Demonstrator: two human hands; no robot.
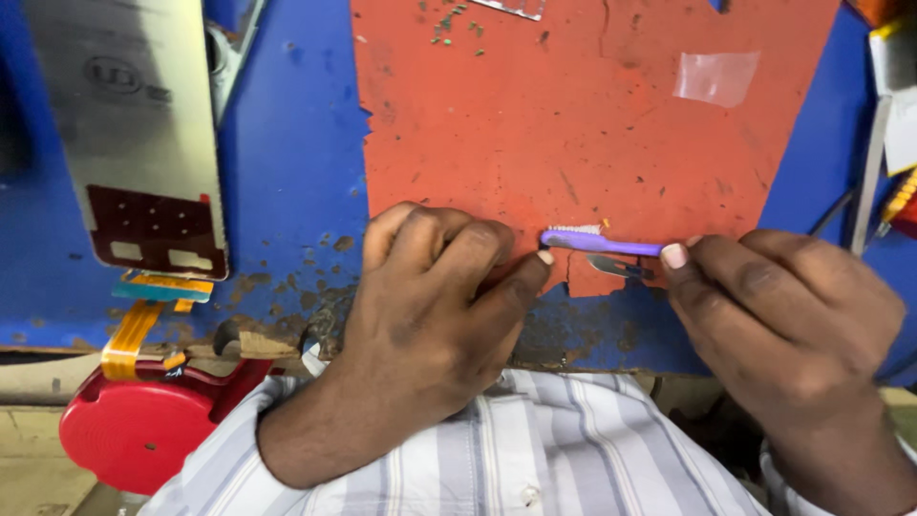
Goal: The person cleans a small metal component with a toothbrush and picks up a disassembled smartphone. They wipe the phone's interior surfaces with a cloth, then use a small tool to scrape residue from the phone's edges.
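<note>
Lying level, purple toothbrush (600, 243) points its bristles left toward left hand (435, 291).

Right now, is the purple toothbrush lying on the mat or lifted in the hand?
Lifted. The right hand pinches the purple toothbrush by its handle, level, bristles facing away over the red mat, head beside the left hand thumb.

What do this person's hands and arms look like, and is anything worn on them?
Both hands are bare: no gloves, rings or watch show on the left hand or the right hand. The fingernails are short and plain. The left forearm is uncovered up to a rolled-back shirt sleeve, light with grey and white stripes. The same striped cloth shows by the right wrist at the picture's lower corner.
</note>
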